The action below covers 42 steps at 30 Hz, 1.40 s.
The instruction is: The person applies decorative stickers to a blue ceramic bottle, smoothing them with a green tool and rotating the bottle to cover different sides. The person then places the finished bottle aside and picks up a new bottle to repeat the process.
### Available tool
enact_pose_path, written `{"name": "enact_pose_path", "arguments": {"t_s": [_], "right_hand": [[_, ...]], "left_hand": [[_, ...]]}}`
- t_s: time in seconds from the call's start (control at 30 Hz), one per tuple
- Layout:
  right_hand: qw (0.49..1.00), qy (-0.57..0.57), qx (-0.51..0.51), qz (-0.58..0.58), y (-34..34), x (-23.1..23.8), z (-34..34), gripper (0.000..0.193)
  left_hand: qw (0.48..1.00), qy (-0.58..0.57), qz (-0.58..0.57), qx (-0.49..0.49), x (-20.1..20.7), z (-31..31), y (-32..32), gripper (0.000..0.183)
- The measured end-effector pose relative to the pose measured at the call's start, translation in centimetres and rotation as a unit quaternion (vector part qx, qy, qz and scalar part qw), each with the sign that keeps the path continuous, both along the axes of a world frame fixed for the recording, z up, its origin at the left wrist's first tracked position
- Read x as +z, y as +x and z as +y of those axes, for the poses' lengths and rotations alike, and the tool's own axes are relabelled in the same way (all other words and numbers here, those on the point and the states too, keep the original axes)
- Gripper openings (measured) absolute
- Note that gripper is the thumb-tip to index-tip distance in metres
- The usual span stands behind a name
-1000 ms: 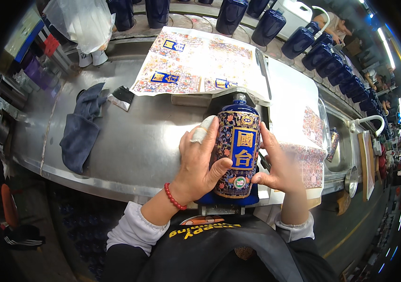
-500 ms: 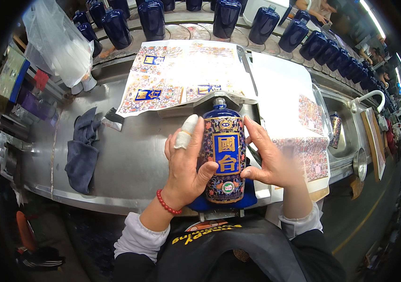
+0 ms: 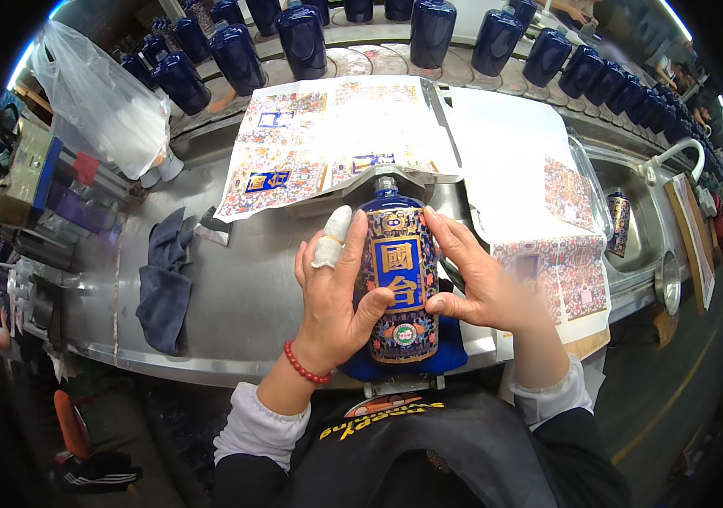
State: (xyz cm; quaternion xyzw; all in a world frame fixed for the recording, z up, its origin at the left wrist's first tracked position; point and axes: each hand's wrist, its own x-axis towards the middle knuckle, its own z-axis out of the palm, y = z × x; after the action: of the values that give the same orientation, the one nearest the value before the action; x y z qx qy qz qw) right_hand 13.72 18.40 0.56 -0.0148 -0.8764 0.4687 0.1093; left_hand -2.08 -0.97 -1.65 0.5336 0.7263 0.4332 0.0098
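A dark blue bottle (image 3: 398, 284) with an ornate floral wrap and a blue central panel is held between my two hands, its neck pointing away from me. My left hand (image 3: 326, 292) presses along its left side, thumb on the front; one finger wears a whitish wrap (image 3: 333, 237). From the other side, my right hand (image 3: 482, 288) has its fingertips at the upper right edge and its thumb lower down on the front. Under the bottle lies a blue cloth pad (image 3: 453, 349). Printed label sheets (image 3: 272, 161) lie just beyond it.
Plain blue bottles (image 3: 433, 34) stand in a row on a curved conveyor at the back. More label sheets (image 3: 509, 127) lie to the right, beside a sink (image 3: 645, 241) holding a wrapped bottle (image 3: 618, 222). On the steel table's left are a dark cloth (image 3: 165, 284) and a plastic bag (image 3: 103, 97).
The conveyor's bottles have shifted to the right past the label sheets. My right fingertips have come slightly further over the bottle's front edge. The whole view has shifted a little.
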Motion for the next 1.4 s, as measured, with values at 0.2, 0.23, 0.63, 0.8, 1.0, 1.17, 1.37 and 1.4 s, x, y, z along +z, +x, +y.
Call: {"name": "enact_pose_path", "arguments": {"t_s": [0.2, 0.23, 0.63, 0.8, 1.0, 1.17, 1.37, 1.4], "right_hand": [[1.0, 0.011, -0.012, 0.005, 0.3, 0.3, -0.1, 0.095], [1.0, 0.021, -0.006, -0.008, 0.4, 0.4, -0.1, 0.097], [0.999, 0.036, 0.029, 0.022, 1.3, -1.5, 0.1, 0.123], [0.998, 0.042, 0.039, 0.027, 1.2, -1.8, 0.2, 0.128], [0.997, 0.056, 0.045, 0.038, 1.3, -2.1, 0.4, 0.129], [0.996, 0.059, 0.05, 0.034, 1.3, -1.9, 0.5, 0.129], [0.996, 0.067, 0.065, 0.018, 1.3, -1.5, 0.7, 0.129], [0.996, 0.061, 0.064, 0.015, 1.4, -1.4, 0.7, 0.129]], "left_hand": [[1.0, 0.005, 0.004, -0.007, 0.5, -0.4, 0.0, 0.088], [1.0, -0.006, 0.014, -0.008, 0.5, -0.5, -0.1, 0.089], [0.989, -0.003, 0.015, -0.146, -1.2, -1.6, -2.0, 0.115], [0.987, -0.042, 0.009, -0.157, -1.1, -1.7, -2.2, 0.125], [0.985, -0.046, 0.031, -0.16, -1.2, -1.7, -2.3, 0.127], [0.985, -0.051, 0.04, -0.159, -1.0, -1.8, -2.2, 0.128], [0.983, -0.052, 0.056, -0.165, -0.8, -1.8, -2.3, 0.13], [0.983, -0.056, 0.054, -0.165, -0.8, -1.8, -2.3, 0.131]]}}
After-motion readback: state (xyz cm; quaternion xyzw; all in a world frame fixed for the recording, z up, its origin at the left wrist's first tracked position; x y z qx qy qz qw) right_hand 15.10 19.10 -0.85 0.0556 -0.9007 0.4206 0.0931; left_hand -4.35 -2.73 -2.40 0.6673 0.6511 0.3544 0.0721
